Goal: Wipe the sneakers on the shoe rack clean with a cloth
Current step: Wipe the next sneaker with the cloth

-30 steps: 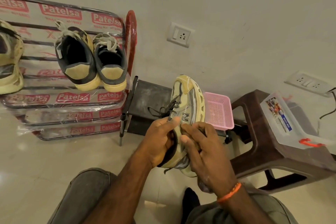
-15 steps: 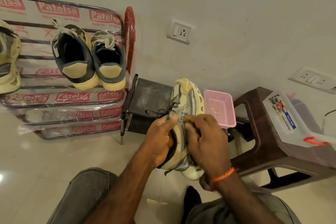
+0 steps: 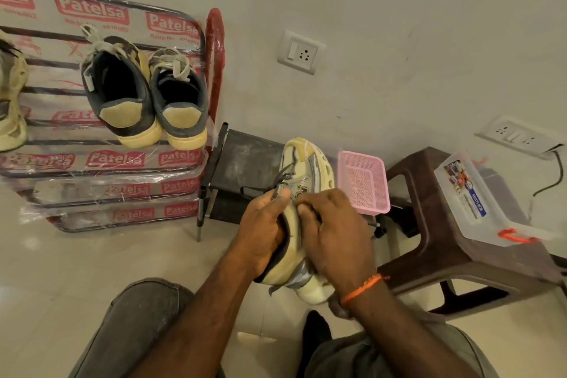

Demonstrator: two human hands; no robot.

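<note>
While the left hand [image 3: 264,233] grips the cream sneaker [image 3: 306,193] by its collar, fingers curled inside the opening, the right hand [image 3: 334,239] lies curled against the shoe's outer side; a cloth cannot be made out beneath it, so whether it pinches one cannot be told. That sneaker is held toe-up in front of the person's knees, off the shoe rack [image 3: 101,163] and well apart from it. On the rack's top shelf a dark pair with yellow heels [image 3: 144,95] stands near the right edge, and a second cream sneaker [image 3: 10,101] sits at the left edge. Judged from this, one shoe is under treatment and three on the rack remain unattended; the task appears early to midway.
</note>
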